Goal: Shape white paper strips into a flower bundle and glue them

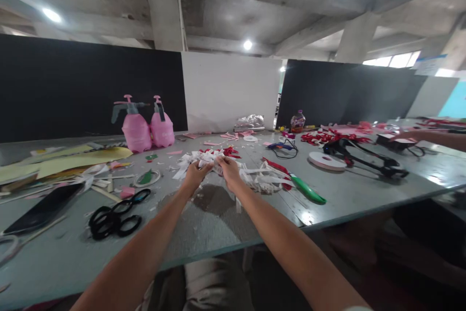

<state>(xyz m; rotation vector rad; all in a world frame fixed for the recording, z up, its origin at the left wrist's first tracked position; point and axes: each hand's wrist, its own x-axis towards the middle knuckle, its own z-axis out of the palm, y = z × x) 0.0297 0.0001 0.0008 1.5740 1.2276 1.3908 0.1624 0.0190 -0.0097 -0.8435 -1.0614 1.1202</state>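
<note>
My left hand (195, 176) and my right hand (230, 173) meet over the middle of the table, fingers pinched on a piece of white ribbon (206, 162). Behind them lies a heap of white ribbon pieces (189, 158), with red ribbon (229, 151) at its back. To the right of my right hand are loose white strips (267, 180) and a green-handled tool (308, 190). Black scissors (114, 219) rest on the table left of my left forearm. My fingers partly hide the held piece.
Two pink spray bottles (136, 131) stand at the back left near yellow paper (83, 163) and a dark phone (43, 208). Right are a blue glue gun (279, 146), a white ribbon roll (326, 161), a black stand-like device (364, 153) and another person's arm (433, 136).
</note>
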